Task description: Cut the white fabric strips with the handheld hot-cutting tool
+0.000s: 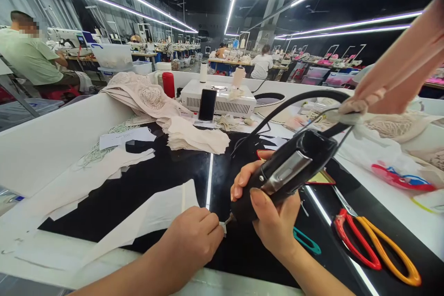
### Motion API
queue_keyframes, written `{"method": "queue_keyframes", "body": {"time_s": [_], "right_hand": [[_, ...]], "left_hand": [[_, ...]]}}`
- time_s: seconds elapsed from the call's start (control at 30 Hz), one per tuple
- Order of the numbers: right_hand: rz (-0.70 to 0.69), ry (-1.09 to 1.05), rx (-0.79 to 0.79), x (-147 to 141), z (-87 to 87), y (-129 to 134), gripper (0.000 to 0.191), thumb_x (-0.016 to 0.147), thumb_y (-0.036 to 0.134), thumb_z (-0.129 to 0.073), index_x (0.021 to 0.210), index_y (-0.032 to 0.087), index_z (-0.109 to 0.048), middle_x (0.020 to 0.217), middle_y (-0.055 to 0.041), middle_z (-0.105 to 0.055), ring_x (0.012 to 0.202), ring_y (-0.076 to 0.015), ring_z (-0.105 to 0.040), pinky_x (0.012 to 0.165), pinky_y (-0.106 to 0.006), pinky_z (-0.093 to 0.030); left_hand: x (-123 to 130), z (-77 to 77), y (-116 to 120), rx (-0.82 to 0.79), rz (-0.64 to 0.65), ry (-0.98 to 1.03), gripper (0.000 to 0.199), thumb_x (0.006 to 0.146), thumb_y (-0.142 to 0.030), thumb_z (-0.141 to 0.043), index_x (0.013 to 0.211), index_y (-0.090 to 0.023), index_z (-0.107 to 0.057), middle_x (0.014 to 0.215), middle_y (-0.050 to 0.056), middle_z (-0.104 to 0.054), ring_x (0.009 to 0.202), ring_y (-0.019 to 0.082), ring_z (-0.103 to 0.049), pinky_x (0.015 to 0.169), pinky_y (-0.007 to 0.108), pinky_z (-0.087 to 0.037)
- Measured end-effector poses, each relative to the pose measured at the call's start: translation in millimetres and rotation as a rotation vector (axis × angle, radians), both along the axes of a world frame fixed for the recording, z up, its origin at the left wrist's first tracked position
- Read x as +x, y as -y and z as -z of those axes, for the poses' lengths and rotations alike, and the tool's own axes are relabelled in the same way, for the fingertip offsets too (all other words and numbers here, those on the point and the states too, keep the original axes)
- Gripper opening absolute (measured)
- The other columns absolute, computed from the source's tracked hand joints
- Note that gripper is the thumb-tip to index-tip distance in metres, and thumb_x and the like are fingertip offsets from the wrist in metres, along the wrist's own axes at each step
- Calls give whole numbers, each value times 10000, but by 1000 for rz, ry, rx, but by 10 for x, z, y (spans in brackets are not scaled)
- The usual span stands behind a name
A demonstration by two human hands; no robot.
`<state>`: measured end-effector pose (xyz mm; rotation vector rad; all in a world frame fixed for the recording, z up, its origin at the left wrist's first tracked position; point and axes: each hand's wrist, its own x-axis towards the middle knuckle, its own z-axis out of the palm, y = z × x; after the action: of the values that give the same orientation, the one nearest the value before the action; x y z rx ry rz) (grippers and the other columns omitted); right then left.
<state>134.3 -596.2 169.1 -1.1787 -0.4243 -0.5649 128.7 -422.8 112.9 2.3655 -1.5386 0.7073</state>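
My right hand (274,212) is wrapped round a black corded hand tool (280,175) with a silver lever along its side. Its thin metal tip points down and left, close to the fingertips of my left hand (194,236). That hand is closed in a pinch at the end of a pale fabric piece (156,208), which runs left beneath it over the glossy black work surface (138,185). A small pale tab shows beside the pinching fingers, next to the tip. Whether the tip touches the fabric I cannot tell.
Scissors (374,245) with red and orange handles lie right, near a teal-handled tool (307,240). Stacked beige fabric pieces (194,134), a phone (207,105) and a white vented box (218,97) stand behind. The tool's cable (294,101) arches overhead to hanging fabric. A person (31,55) sits far left.
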Motion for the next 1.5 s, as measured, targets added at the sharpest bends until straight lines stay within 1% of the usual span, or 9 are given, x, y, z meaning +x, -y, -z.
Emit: {"method": "queue_keyframes", "body": {"time_s": [0.1,0.23,0.33,0.47,0.57,0.87,1.13,1.3,1.5], "right_hand": [[-2,-2,-3,2,-13,-12,413,942,387,-812,1253,297,-556,856,38,-651,601,-115,-625,550,-261,-558],[-13,7,-11,-4,-28,-23,405,947,402,-807,1250,302,-557,861,39,-641,606,-119,-627,542,-262,-554],[-10,12,-9,-10,-33,-27,403,948,398,-805,1243,296,-550,860,41,-637,607,-118,-625,538,-259,-554],[-10,6,2,-10,-39,-31,405,948,383,-802,1240,287,-539,855,43,-637,607,-116,-620,529,-255,-550],[-11,1,1,-7,-38,-30,418,944,387,-807,1247,284,-538,858,42,-642,607,-117,-618,524,-255,-546],[0,1,-1,-10,-40,-27,413,942,404,-809,1244,285,-554,855,41,-648,599,-116,-625,521,-254,-547],[38,-14,13,-3,-75,4,418,922,388,-822,1224,270,-559,836,33,-656,595,-131,-626,542,-274,-575],[23,3,3,-4,-42,-19,417,928,375,-816,1232,279,-547,853,34,-658,601,-126,-625,540,-267,-575],[40,-13,-22,-9,-45,-17,374,945,367,-797,1223,290,-559,839,39,-651,589,-129,-631,528,-269,-564]], "left_hand": [[12,-39,-18,-73,-1,-89,305,1010,-3,-466,772,-171,-555,728,-1,-528,628,166,-506,570,312,-444],[49,-94,-47,-195,-35,-211,232,1084,-111,-470,930,-174,-633,824,9,-605,718,168,-567,634,300,-463],[78,-64,-51,-167,-30,-172,219,1074,-93,-476,935,-172,-625,805,7,-584,710,175,-546,630,308,-432],[74,54,-33,-64,-24,-94,251,1044,-67,-502,827,-177,-559,738,-2,-511,649,185,-467,586,335,-351],[51,100,-23,-53,-32,-90,277,1037,-70,-523,785,-184,-514,741,-4,-500,656,184,-449,585,339,-322],[28,60,-47,-46,-35,-132,216,1020,-43,-541,851,-178,-549,781,-4,-537,678,183,-446,622,334,-332],[25,95,-41,-48,-42,-125,223,1006,-21,-531,850,-180,-548,781,-3,-533,667,184,-435,610,339,-335],[-6,57,-40,-66,-36,-127,214,1013,-14,-512,888,-174,-579,765,-5,-531,655,183,-445,594,337,-333],[-1,39,-51,-82,-28,-132,207,1032,-27,-497,934,-171,-609,769,-4,-542,673,187,-489,591,328,-367]]}}
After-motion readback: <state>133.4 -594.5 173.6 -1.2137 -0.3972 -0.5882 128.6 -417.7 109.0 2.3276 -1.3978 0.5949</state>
